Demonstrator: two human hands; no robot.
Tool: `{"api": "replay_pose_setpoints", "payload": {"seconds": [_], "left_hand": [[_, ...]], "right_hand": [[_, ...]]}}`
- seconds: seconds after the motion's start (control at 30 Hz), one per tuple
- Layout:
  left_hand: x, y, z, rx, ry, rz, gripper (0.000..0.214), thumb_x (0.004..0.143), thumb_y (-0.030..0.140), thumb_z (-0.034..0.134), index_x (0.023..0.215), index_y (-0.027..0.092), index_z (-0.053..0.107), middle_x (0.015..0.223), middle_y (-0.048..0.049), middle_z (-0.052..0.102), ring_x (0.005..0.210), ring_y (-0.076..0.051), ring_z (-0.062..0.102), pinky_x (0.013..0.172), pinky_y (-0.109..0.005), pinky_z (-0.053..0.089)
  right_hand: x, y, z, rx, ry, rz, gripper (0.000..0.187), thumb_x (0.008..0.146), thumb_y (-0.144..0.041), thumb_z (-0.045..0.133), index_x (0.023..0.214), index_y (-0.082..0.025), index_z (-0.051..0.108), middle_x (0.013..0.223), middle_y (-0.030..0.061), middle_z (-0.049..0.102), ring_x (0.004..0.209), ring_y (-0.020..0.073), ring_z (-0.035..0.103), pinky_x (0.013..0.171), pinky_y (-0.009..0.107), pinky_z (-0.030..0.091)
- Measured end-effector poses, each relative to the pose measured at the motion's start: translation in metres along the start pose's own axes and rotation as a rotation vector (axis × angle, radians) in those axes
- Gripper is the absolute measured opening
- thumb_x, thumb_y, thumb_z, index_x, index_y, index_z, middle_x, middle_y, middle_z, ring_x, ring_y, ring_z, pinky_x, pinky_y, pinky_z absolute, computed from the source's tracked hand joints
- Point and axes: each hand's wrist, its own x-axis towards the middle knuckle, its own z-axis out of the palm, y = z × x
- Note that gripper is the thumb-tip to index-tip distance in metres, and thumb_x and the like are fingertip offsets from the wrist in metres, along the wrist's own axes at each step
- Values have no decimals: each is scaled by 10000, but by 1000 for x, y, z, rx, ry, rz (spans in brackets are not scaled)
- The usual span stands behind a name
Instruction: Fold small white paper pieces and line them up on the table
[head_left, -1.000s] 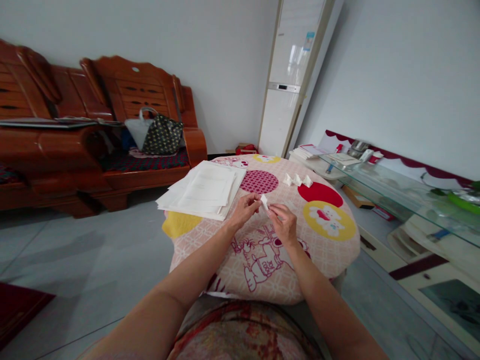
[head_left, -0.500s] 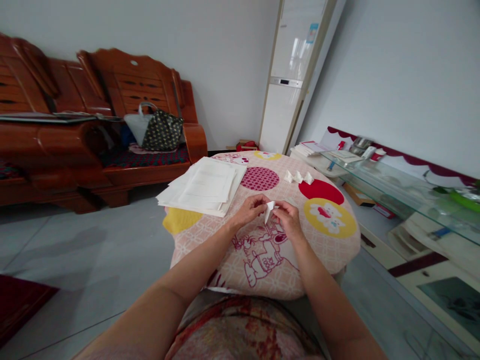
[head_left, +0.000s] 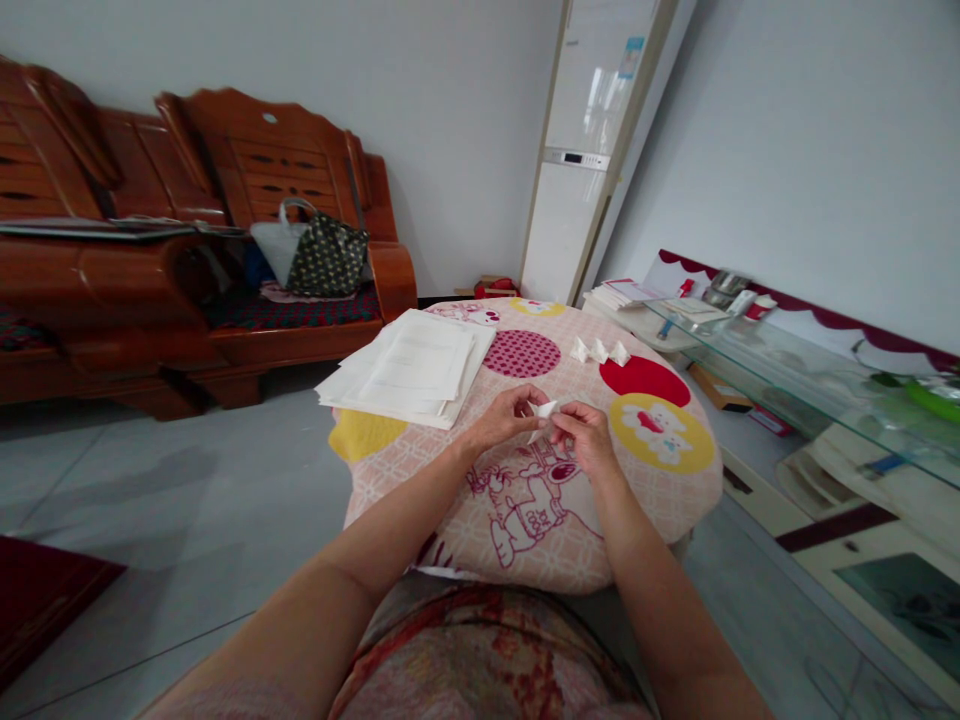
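Note:
A small piece of folded white paper (head_left: 545, 409) is held between my two hands, over the near middle of the table. My left hand (head_left: 505, 419) pinches it from the left with thumb and fingers. From the right, the fingertips of my right hand (head_left: 584, 432) close on its other side. My fingers cover part of the paper. Beyond my right hand, three small folded white paper pieces (head_left: 598, 350) stand in a row on the patterned tablecloth (head_left: 420, 480). To the left lies a stack of white paper sheets (head_left: 412, 365).
A glass-topped cabinet (head_left: 795, 370) with papers, a cup and metal containers runs along the right. Wooden seats (head_left: 277, 170) stand at the left, with bags (head_left: 328, 257) on one. A tall white appliance (head_left: 568, 170) is in the far corner.
The folded paper has turned between my fingers: it hung downward before and now points more sideways to the right. Both hands stay close together in nearly the same place.

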Motion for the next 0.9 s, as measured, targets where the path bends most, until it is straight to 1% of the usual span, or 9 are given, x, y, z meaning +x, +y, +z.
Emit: {"api": "replay_pose_setpoints", "payload": {"seconds": [0.13,0.3,0.37,0.43,0.53,0.7,0.8,0.9], "left_hand": [[1,-3,0,-32,16,1,380,740,427,812,947,145,665,805,-15,637,621,-101,505,576,-239,349],[2,-6,1,-59,64,6,357,740,407,807,911,154,622,745,12,593,606,-93,500,570,-226,362],[1,-9,1,-7,68,10,327,760,405,785,878,154,612,703,23,568,587,-89,482,559,-222,347],[0,-11,2,90,62,28,287,794,400,747,864,149,627,664,27,555,573,-91,468,552,-223,334],[-1,-12,4,197,71,54,234,827,370,698,854,142,652,661,16,573,580,-98,478,560,-228,344],[-1,-9,7,237,101,65,193,812,333,686,814,144,649,652,11,582,580,-103,485,564,-231,355],[-1,-8,8,255,98,61,212,811,353,689,807,145,651,651,9,584,579,-105,486,566,-234,358],[-1,-9,8,262,91,71,243,822,385,688,800,145,653,672,0,598,595,-110,498,576,-241,363]], "right_hand": [[-1,-1,0,1,-3,-17,164,663,-336,767,683,-194,689,537,12,655,465,144,577,436,244,419],[0,0,0,-82,-1,-51,202,695,-388,761,722,-191,726,507,2,631,443,135,527,442,251,393],[0,0,0,-133,19,-86,216,699,-403,767,699,-191,724,480,-10,599,434,126,500,439,246,371],[0,0,0,-180,31,-118,218,701,-407,773,688,-195,724,469,-24,570,433,118,477,434,239,350],[0,-1,1,-221,35,-156,227,709,-410,769,650,-200,707,475,-29,547,438,112,459,429,236,337],[1,-3,2,-257,53,-181,258,706,-390,748,570,-204,632,475,-29,522,440,105,433,435,236,344],[0,-5,2,-283,54,-174,276,718,-387,720,555,-205,590,468,-35,501,431,97,393,432,235,319],[0,-6,3,-339,54,-203,259,726,-369,691,562,-202,580,477,-42,476,449,97,382,443,236,296]]}}
